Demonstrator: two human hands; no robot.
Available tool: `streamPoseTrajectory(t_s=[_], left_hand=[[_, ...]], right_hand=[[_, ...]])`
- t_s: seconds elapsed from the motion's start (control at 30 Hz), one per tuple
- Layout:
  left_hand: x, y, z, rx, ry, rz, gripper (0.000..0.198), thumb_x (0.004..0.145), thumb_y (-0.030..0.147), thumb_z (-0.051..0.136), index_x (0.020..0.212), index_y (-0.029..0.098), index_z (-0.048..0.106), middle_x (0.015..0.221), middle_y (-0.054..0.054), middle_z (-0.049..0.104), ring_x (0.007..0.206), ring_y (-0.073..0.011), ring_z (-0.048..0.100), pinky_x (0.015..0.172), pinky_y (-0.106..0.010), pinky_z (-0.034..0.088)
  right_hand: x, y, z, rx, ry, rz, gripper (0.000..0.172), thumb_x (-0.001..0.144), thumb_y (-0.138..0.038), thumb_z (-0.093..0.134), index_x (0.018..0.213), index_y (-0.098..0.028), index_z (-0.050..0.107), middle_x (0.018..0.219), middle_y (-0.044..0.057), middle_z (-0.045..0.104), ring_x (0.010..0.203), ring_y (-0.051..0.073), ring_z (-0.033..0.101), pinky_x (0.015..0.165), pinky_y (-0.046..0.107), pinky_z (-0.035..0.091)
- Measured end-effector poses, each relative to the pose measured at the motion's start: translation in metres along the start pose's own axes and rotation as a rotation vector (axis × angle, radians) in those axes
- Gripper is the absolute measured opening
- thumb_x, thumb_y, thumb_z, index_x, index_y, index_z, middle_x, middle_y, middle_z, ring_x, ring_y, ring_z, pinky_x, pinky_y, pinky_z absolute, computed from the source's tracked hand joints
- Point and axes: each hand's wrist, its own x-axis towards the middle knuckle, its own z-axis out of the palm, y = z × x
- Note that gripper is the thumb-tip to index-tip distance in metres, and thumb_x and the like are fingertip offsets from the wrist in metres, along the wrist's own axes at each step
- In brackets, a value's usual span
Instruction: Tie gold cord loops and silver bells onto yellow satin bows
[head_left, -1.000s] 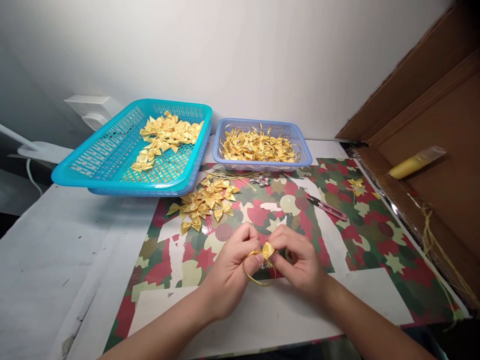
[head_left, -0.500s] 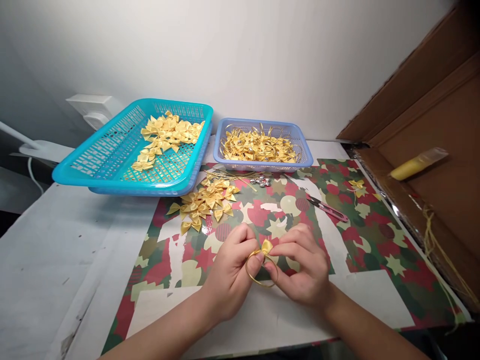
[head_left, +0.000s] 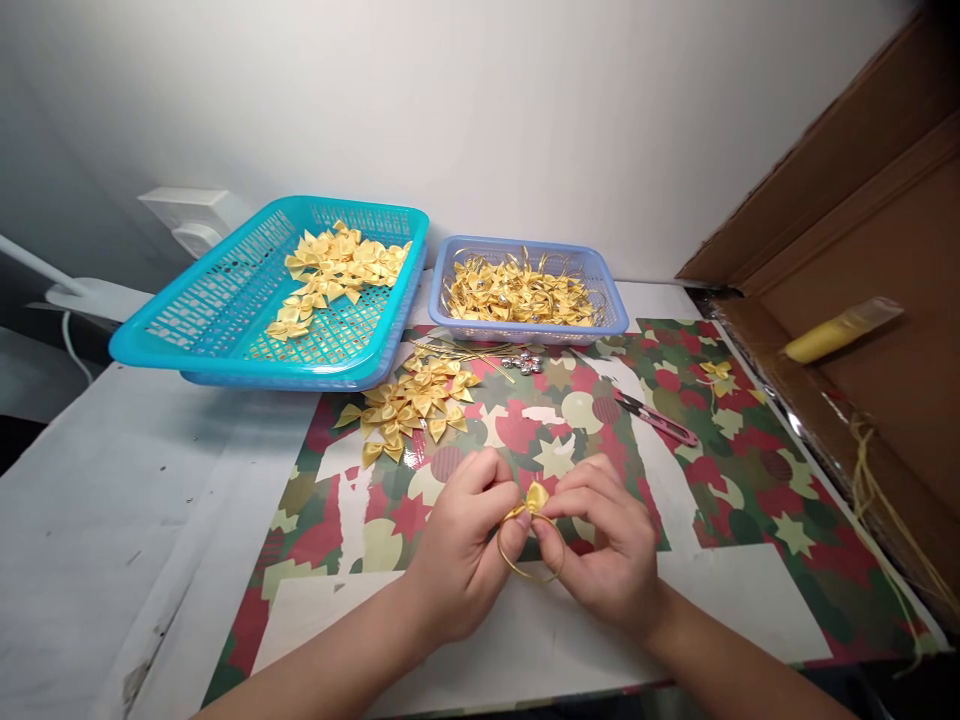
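Note:
Between my two hands is a yellow ribbon bow (head_left: 537, 496) with a loop of gold cord (head_left: 534, 578) hanging below it. My left hand (head_left: 472, 540) is closed, thumb and finger pinching the bow and cord from the left. From the other side my right hand (head_left: 604, 535) pinches the bow's edge and the cord with its thumb and fingertips. The fingers cover part of the bow. Beyond my left hand lies a pile of loose yellow bows (head_left: 412, 405). Gold cord pieces (head_left: 480, 352) and small silver bells (head_left: 525, 363) rest behind that pile.
A teal basket (head_left: 195, 270) holding bows is stacked on a blue one at the left. The lilac basket (head_left: 615, 310) by the wall contains bows with gold loops. Pink-handled snips (head_left: 660, 420) lie at right. A cardboard wall (head_left: 862, 220) with a yellow tube (head_left: 840, 330) borders the right side.
Both hands keep their pinch on the bow and cord. The gold loop has swung slightly to the right, and the right fingers have shifted a little at the bow.

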Motion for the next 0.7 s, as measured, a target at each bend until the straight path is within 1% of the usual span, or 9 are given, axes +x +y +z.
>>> streamPoseTrajectory(t_s=[0.17, 0.37, 0.47, 0.57, 0.7], left_hand=[[0.002, 0.004, -0.004, 0.068, -0.054, -0.011, 0.040, 0.098, 0.037, 0.032, 0.062, 0.019, 0.035, 0.073, 0.000, 0.036, 0.069, -0.0167, 0.038, 0.063, -0.033, 0.033], [0.006, 0.006, -0.012, 0.072, -0.169, 0.000, 0.040, 0.097, 0.039, 0.032, 0.063, 0.018, 0.037, 0.074, -0.001, 0.040, 0.072, -0.0176, 0.039, 0.065, -0.032, 0.033], [0.009, 0.006, -0.016, -0.039, -0.227, -0.020, 0.041, 0.097, 0.042, 0.035, 0.063, 0.018, 0.038, 0.074, 0.000, 0.038, 0.071, -0.0168, 0.039, 0.065, -0.031, 0.034], [0.011, 0.006, -0.018, -0.204, -0.267, -0.082, 0.041, 0.096, 0.043, 0.038, 0.063, 0.018, 0.038, 0.075, 0.001, 0.037, 0.070, -0.0153, 0.040, 0.065, -0.028, 0.034], [0.011, 0.008, -0.017, -0.364, -0.259, -0.160, 0.037, 0.096, 0.036, 0.040, 0.064, 0.018, 0.049, 0.077, 0.000, 0.040, 0.072, -0.0145, 0.042, 0.066, -0.027, 0.035]], right_hand=[[-0.002, 0.000, -0.002, -0.128, 0.017, -0.079, 0.011, 0.077, -0.010, 0.062, 0.072, -0.020, 0.060, 0.062, 0.000, 0.058, 0.062, 0.015, 0.048, 0.062, 0.033, 0.036], [-0.001, -0.002, -0.007, -0.226, -0.009, -0.164, 0.012, 0.077, -0.010, 0.061, 0.075, -0.022, 0.058, 0.061, 0.000, 0.058, 0.061, 0.016, 0.046, 0.063, 0.035, 0.033], [0.001, -0.003, -0.009, -0.207, -0.024, -0.147, 0.013, 0.077, -0.010, 0.062, 0.077, -0.022, 0.059, 0.062, 0.000, 0.059, 0.061, 0.016, 0.047, 0.062, 0.034, 0.033], [0.001, -0.002, -0.010, -0.147, -0.023, -0.096, 0.012, 0.076, -0.011, 0.065, 0.075, -0.021, 0.058, 0.062, 0.000, 0.057, 0.062, 0.016, 0.048, 0.061, 0.033, 0.034], [-0.001, -0.001, -0.010, -0.085, -0.003, -0.079, 0.012, 0.076, -0.012, 0.067, 0.077, -0.021, 0.059, 0.062, 0.000, 0.057, 0.061, 0.016, 0.047, 0.061, 0.034, 0.035]])
